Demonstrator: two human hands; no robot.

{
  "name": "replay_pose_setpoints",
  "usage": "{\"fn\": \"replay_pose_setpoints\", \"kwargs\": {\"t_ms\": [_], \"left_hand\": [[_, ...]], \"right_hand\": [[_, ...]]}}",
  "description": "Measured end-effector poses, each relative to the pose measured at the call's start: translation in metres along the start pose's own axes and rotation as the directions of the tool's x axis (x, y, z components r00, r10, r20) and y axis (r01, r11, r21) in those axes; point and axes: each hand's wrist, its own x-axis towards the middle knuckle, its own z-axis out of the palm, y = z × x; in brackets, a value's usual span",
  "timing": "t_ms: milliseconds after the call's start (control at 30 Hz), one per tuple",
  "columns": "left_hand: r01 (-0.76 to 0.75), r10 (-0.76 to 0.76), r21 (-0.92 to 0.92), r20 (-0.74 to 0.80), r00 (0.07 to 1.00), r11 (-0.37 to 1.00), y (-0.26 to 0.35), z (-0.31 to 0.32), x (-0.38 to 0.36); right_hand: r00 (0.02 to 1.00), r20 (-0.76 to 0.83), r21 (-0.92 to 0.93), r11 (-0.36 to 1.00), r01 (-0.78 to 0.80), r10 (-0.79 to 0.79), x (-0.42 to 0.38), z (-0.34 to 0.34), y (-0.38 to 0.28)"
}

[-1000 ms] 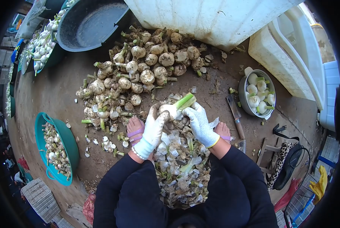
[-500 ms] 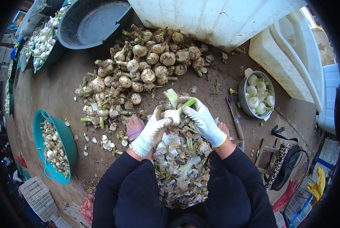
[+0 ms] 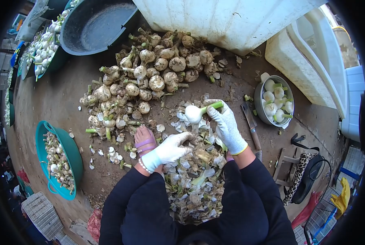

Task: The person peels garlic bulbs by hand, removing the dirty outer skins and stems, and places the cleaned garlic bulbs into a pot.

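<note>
My right hand (image 3: pixel 227 125) is closed around the green stem of a peeled garlic bulb (image 3: pixel 194 114), its gloved fingers pinching the stem so that the white bulb points toward my left side, above the heap of papery skins (image 3: pixel 194 179) between my legs. My left hand (image 3: pixel 174 148) is partly open, fingers loosely curled, below the bulb and apart from it; I cannot tell whether it has hold of anything. Beyond my hands, a pile of unpeeled bulbs (image 3: pixel 149 69) lies on the floor (image 3: pixel 227 92). To my right, a knife (image 3: pixel 251 124) rests on the floor near a metal pot (image 3: pixel 258 98) containing peeled bulbs with short green stems.
</note>
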Motion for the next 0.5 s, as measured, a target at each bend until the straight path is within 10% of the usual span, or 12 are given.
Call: {"fn": "replay_pose_setpoints", "kwargs": {"t_ms": [167,500], "left_hand": [[0.037,-0.132,0.598,0.116,0.985,0.801,-0.023,-0.005,0.004],[0.128,-0.126,0.711,-0.056,0.99,0.692,-0.018,-0.002,0.0]], "right_hand": [[0.993,-0.061,0.281,0.956,-0.078,0.099,0.001,-0.01,0.011],[0.942,-0.06,0.421,0.864,-0.276,0.33,0.006,-0.016,-0.005]]}}
